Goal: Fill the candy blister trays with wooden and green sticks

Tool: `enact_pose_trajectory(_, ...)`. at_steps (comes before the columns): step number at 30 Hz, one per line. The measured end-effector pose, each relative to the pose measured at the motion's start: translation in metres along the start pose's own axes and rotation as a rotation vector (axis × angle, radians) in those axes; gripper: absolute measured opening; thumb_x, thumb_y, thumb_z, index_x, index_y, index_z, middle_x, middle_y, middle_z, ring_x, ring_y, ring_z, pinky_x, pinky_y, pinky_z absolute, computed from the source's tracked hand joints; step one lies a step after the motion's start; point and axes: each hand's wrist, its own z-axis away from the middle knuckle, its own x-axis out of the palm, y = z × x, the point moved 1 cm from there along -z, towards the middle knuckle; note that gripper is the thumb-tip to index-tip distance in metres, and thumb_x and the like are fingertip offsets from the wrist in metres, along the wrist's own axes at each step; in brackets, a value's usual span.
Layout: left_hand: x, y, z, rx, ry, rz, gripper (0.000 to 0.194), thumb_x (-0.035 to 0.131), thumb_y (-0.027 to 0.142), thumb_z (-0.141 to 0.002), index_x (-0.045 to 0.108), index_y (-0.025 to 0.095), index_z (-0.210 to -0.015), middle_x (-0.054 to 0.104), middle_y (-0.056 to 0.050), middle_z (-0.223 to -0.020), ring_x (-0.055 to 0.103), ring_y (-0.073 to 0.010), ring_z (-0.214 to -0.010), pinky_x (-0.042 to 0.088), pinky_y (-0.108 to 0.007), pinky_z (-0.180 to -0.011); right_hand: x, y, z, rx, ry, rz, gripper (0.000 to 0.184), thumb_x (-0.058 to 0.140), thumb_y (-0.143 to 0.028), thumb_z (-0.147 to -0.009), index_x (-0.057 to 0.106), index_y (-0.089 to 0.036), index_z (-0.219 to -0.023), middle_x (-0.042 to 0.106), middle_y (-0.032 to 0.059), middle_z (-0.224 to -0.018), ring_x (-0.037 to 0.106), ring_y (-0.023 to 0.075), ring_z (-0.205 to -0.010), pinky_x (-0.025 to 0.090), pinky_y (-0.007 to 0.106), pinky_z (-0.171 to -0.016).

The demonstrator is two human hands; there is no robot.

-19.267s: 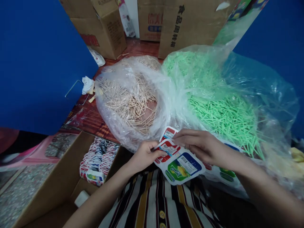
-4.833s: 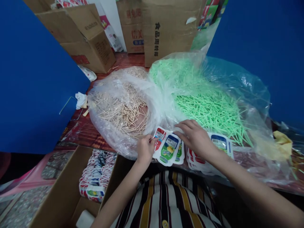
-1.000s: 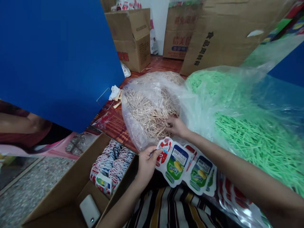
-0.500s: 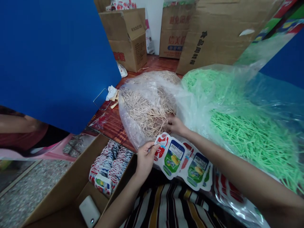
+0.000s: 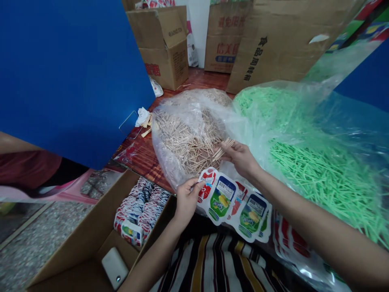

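Observation:
My left hand (image 5: 187,199) pinches the left end of a fanned row of printed packets (image 5: 223,199), coloured red, green and blue and shaped like bottles. The row lies at the front edge of the table, above my lap. Between the fingertips of my right hand (image 5: 240,156) is a small bunch of thin wooden sticks (image 5: 223,150). That hand is just over the near right side of an open clear plastic bag (image 5: 165,156) filled with loose sticks of the same kind. More packets (image 5: 293,241) lie under my right forearm.
Bright green thin strips (image 5: 322,178) fill a second clear bag on the right. A cardboard box (image 5: 82,239) at lower left holds rows of packets and a white device (image 5: 114,267). Cartons (image 5: 165,48) stand behind; a blue panel (image 5: 69,77) blocks the left, with another person's arm (image 5: 18,144) below it.
My right hand has lifted from the wooden sticks and shifted slightly right, and a bunch of them now shows in its fingers. My left hand stays on the packets.

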Motion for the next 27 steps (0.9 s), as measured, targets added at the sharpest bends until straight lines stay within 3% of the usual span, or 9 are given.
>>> enact_pose_trajectory(4,0.000,-0.001,-0.002,-0.013,0.001,0.026,0.019,0.067,0.033,-0.074,0.070,0.014,-0.075,0.067,0.000,-0.066,0.057,-0.0117,-0.058,0.046,-0.021,-0.056,0.009,-0.019,0.020,-0.045,-0.096,-0.059,0.032,0.071,-0.046,-0.073,0.066,-0.015,-0.080,0.072,0.0043,-0.076,0.066,0.0135,-0.064,0.056,0.025,-0.061)
enact_pose_trajectory(11,0.005,-0.005,0.000,-0.079,-0.045,0.113,0.021,0.069,0.035,-0.072,0.070,0.015,-0.079,0.069,0.000,-0.067,0.059,-0.0125,-0.057,0.048,-0.023,-0.055,0.019,-0.025,0.037,-0.068,-0.291,0.054,0.030,0.068,-0.046,-0.076,0.067,-0.016,-0.081,0.071,0.0042,-0.074,0.067,0.0158,-0.066,0.057,0.032,-0.069)
enact_pose_trajectory(17,0.006,-0.003,0.002,-0.110,-0.042,0.168,0.021,0.070,0.035,-0.071,0.071,0.015,-0.078,0.070,0.000,-0.068,0.060,-0.0129,-0.056,0.048,-0.024,-0.055,0.017,-0.029,0.039,-0.099,-0.335,0.122,0.032,0.068,-0.048,-0.075,0.067,-0.017,-0.081,0.072,0.0048,-0.076,0.066,0.0160,-0.070,0.055,0.031,-0.070)
enact_pose_trajectory(22,0.006,-0.001,0.005,-0.064,-0.003,0.113,0.019,0.070,0.032,-0.071,0.071,0.015,-0.078,0.070,-0.002,-0.071,0.060,-0.0139,-0.059,0.049,-0.024,-0.056,0.019,-0.017,0.043,-0.008,-0.324,0.146,0.032,0.068,-0.047,-0.075,0.068,-0.016,-0.081,0.071,0.0040,-0.078,0.064,0.0136,-0.065,0.052,0.026,-0.060)
enact_pose_trajectory(27,0.001,-0.005,0.007,-0.059,0.024,0.097,0.018,0.069,0.031,-0.072,0.071,0.014,-0.078,0.070,-0.002,-0.069,0.061,-0.0139,-0.058,0.049,-0.024,-0.056,0.025,-0.016,0.050,0.060,-0.473,0.160,0.031,0.071,-0.042,-0.073,0.066,-0.018,-0.092,0.069,0.0043,-0.089,0.065,0.0151,-0.078,0.052,0.028,-0.072)
